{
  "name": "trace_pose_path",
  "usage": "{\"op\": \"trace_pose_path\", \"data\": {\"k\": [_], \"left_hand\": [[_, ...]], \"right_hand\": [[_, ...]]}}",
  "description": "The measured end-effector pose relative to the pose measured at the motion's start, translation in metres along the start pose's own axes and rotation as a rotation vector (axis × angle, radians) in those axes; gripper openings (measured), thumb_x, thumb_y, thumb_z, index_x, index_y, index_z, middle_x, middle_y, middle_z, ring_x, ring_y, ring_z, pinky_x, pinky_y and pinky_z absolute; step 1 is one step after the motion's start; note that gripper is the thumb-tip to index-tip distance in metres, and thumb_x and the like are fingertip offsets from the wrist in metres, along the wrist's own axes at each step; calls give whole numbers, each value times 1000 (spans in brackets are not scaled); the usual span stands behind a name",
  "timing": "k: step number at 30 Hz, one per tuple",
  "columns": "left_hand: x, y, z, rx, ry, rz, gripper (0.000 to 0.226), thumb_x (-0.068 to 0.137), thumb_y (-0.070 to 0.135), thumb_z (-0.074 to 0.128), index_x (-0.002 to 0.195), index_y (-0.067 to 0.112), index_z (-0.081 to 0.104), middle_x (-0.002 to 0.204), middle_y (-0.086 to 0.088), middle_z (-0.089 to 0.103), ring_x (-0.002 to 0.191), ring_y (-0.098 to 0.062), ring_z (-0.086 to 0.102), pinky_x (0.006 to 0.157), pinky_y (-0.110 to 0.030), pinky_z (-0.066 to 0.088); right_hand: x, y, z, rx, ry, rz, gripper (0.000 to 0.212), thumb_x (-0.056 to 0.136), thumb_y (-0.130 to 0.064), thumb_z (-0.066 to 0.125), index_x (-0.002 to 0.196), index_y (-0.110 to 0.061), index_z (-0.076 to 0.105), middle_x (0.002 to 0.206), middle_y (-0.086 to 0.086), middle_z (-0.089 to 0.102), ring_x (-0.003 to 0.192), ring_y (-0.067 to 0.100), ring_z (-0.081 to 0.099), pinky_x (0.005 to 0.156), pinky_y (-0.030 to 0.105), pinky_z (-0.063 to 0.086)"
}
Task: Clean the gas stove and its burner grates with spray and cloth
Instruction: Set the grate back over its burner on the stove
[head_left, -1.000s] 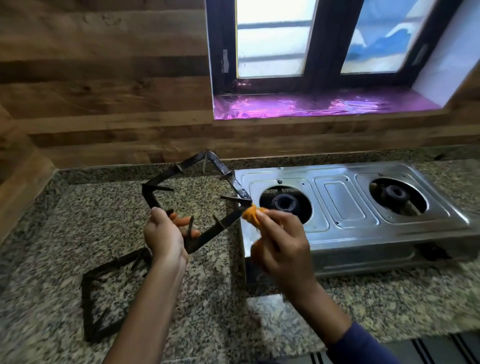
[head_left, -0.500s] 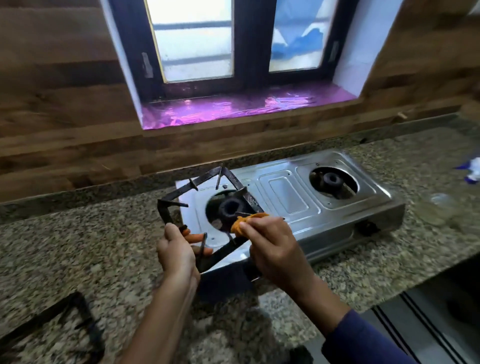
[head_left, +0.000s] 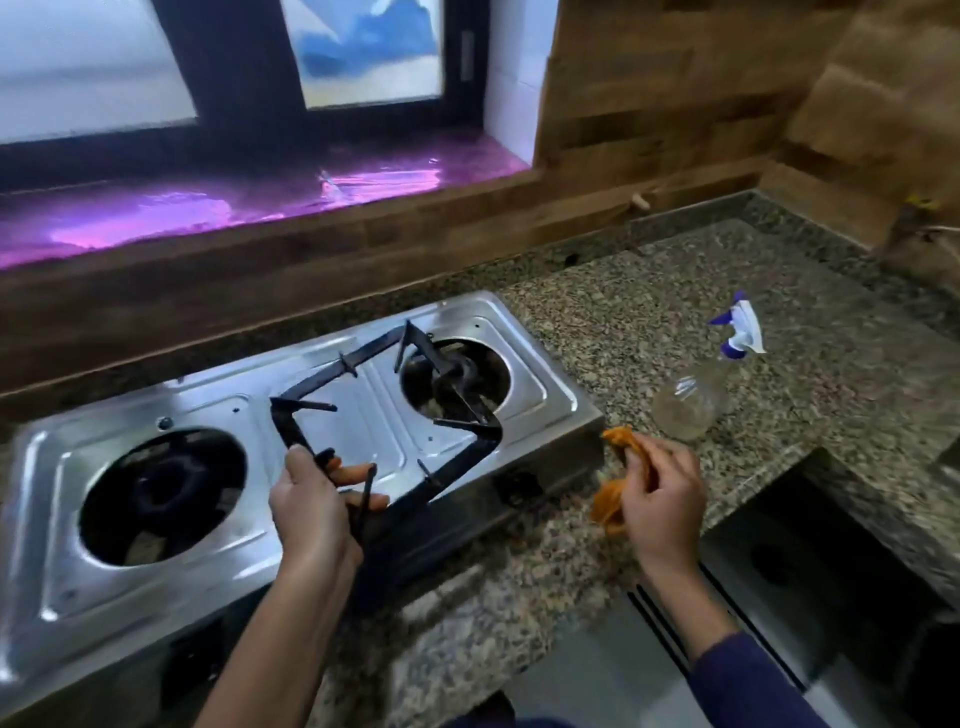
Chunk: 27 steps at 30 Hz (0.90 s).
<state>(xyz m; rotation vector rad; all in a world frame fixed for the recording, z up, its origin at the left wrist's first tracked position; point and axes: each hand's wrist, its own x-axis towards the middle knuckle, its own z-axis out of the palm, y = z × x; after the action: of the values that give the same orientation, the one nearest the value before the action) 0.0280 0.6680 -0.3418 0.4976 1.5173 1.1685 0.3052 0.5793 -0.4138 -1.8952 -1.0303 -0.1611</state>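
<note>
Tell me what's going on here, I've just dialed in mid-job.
A person is cleaning a two-burner steel gas stove. The left hand grips a black burner grate, holding it tilted above the stove top, toward the right burner. The right hand holds a bunched orange cloth off the stove's right end, apart from the grate. Neither burner has a grate seated. A spray bottle is on the granite counter to the right, untouched.

No legible text, label, brand, number or sign appears on the stainless-steel two-burner gas stove (head_left: 218, 395) or on the clear plastic spray bottle (head_left: 685, 405) right of it.
</note>
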Motion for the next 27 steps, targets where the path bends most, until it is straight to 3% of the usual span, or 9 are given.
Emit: {"op": "trace_pose_path", "data": {"k": [3,7,10,11,13,16,20,23,27], "left_hand": [[-11,-12,27,48,4,-6,35,104,34,28,90,10,49,71,-10,63,29,-18,52,46,-28,41],[-16,-24,48,92,5,-15,35,103,34,28,87,12,49,69,-10,63,30,-20,52,50,-31,42],[-13,-29,61,107,2,-20,35,103,34,28,89,10,50,68,-11,64,31,-22,51,53,-32,44],[-12,-30,65,109,3,-20,35,103,34,28,88,10,50,68,-11,64,31,-23,51,55,-33,44],[-11,-32,71,113,-1,-20,36,103,34,28,88,10,50,66,-10,64,31,-23,51,56,-34,43],[-9,-35,82,109,-5,-22,37,103,34,29,87,9,50,60,-8,64,30,-24,50,55,-33,42],[-7,-35,95,82,-17,-15,36,103,33,30,86,8,49,49,-5,62,28,-26,49,50,-31,40],[-10,-31,102,58,-22,4,38,104,34,30,87,6,50,51,-7,60,29,-27,49,46,-30,40],[-8,-23,105,66,-22,40,41,104,39,32,91,7,52,57,-9,62,31,-26,50,37,-24,41]], "right_hand": [[26,49,2,-97,-68,97,27,84,5,66,110,3,70,100,17,62,91,23,55,82,14,36],[49,104,23,-239,-324,171,27,86,-4,66,112,-1,70,102,16,60,98,30,55,84,25,37],[61,123,38,-260,-601,317,20,87,-18,68,101,-5,74,81,10,66,77,26,62,69,28,44],[66,120,40,-243,-627,380,22,89,-24,67,101,-7,75,80,8,68,72,22,62,67,28,47],[75,98,34,-184,-523,391,28,93,-30,62,113,-12,71,97,8,72,77,16,59,68,27,48],[86,40,18,93,-429,165,25,94,-25,60,118,-20,66,114,-5,63,89,3,58,71,9,45],[83,-20,23,230,-703,-231,29,86,-32,72,115,-28,69,106,-12,60,105,0,52,87,10,44],[78,-32,41,162,-666,-399,24,82,-25,78,105,-19,76,96,-6,58,97,11,52,85,20,47],[77,-39,54,107,-591,-495,14,81,-8,77,94,-11,75,76,-2,54,78,17,50,65,36,53]]}}
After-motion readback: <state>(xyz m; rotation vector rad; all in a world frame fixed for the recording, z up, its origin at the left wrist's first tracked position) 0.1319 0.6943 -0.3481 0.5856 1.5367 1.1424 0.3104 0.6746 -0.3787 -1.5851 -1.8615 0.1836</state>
